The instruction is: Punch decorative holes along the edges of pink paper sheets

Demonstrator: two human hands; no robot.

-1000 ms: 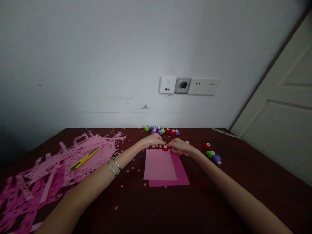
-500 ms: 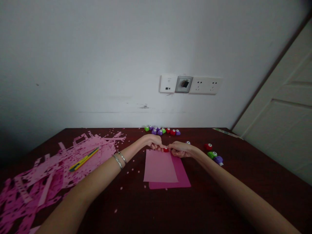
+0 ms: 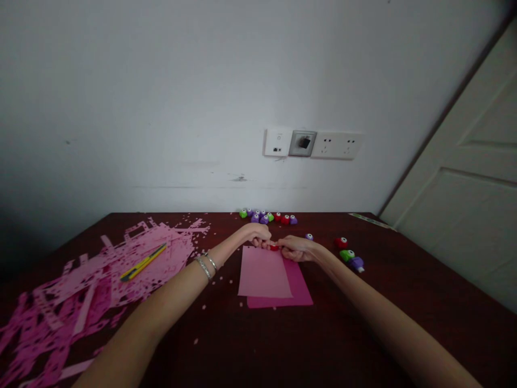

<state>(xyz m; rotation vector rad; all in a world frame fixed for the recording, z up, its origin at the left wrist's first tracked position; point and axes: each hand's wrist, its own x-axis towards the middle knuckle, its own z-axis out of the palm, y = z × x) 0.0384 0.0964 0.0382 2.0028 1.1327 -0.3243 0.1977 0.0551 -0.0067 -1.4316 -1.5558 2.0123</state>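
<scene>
A small red craft paper punch [image 3: 273, 248] sits at the top edge of a light pink paper sheet [image 3: 264, 275]. My left hand [image 3: 259, 235] closes on the punch from the left, its fingers bent. From the right, my right hand [image 3: 296, 249] also grips it with curled fingers, partly covering the sheet's upper right corner. The punch is mostly hidden between the two hands. Under the light sheet lies a darker pink sheet [image 3: 301, 291], showing along the right and bottom.
Pink paper scraps [image 3: 95, 288] cover the left of the dark table, with a yellow utility knife [image 3: 143, 262] on them. Several colored punches [image 3: 264, 219] line the wall. A red punch [image 3: 341, 243], a green one [image 3: 347, 255] and a purple one [image 3: 356, 263] lie right.
The view has shifted slightly, and my left forearm appears a little farther right. Both hands stay closed at the red punch on the sheet's top edge.
</scene>
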